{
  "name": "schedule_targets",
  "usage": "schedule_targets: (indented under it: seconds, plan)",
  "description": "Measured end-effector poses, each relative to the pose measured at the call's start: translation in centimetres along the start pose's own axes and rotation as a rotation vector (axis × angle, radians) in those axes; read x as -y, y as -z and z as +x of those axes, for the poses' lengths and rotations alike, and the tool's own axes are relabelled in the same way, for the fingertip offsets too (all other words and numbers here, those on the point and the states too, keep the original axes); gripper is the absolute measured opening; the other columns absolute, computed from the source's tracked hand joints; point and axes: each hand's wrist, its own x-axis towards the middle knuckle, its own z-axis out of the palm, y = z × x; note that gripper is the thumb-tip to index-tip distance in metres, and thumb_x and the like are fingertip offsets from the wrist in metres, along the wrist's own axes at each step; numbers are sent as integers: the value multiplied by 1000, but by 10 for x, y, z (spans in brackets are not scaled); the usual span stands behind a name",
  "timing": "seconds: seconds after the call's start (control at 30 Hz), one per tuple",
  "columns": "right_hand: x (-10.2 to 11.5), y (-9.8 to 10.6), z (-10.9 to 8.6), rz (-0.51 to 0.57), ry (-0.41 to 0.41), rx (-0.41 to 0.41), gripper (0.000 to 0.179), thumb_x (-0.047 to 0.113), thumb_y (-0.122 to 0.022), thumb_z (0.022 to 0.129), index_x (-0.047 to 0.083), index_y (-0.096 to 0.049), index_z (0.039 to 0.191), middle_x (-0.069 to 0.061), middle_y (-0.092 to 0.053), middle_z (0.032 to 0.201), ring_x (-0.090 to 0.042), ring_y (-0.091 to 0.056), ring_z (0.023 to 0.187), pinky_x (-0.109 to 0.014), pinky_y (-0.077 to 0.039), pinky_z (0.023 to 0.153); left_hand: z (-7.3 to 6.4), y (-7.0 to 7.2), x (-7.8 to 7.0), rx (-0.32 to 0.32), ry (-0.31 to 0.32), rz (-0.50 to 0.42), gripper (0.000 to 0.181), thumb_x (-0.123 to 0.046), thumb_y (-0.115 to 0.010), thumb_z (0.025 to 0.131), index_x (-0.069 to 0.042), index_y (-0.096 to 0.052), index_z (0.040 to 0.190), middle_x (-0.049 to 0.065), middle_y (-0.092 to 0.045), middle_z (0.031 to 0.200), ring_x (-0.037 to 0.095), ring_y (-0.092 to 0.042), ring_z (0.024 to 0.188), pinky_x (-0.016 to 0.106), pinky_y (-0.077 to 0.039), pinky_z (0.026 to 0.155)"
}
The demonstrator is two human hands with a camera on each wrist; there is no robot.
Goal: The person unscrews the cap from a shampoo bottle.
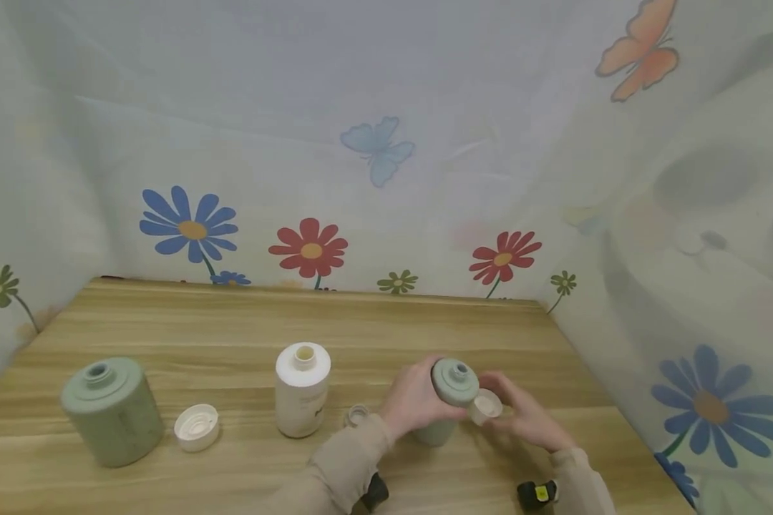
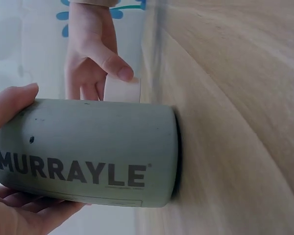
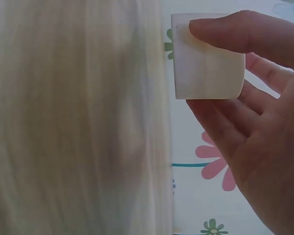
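Note:
My left hand (image 1: 417,402) grips a green bottle (image 2: 88,147) around its upper body. The bottle is upright, its bare neck (image 1: 460,370) uncovered, with MURRAYLE printed on its side. Its base is at or just over the wooden table; I cannot tell which. Close by on the right, my right hand (image 1: 525,416) pinches a white cap (image 3: 208,58) between thumb and fingers. In the head view the cap (image 1: 486,405) is beside the bottle, off its neck.
A wider green bottle (image 1: 112,415) stands uncapped at the left, a white cap (image 1: 196,428) lying beside it. An uncapped white bottle (image 1: 301,393) stands mid-table. A small round cap-like piece (image 1: 357,415) lies near my left wrist. Flowered cloth (image 1: 386,236) walls the table (image 1: 232,322).

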Motion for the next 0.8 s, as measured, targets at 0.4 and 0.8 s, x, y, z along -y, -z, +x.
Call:
schedule_targets:
  seconds: [0.4,0.8]
  plan:
    - [-7,-10,-2,-32,-36,91,67,13,-76,79,16,-43,137,-8,-57,132,-20,-54,121,-38,-45,97,8,-18,6,-80,39,-51,76,-28,-90,62,-9,-54,126,7,-67,118,25,-64,108,39,-49,92]
    - [-5,-16,6,-32,-46,102,58,12,-73,81,16,-48,133,-7,-56,134,-29,-49,129,-63,-37,102,16,-16,11,-33,37,-78,77,-30,-87,69,-10,-47,132,6,-64,121,23,-62,113,40,-48,97]
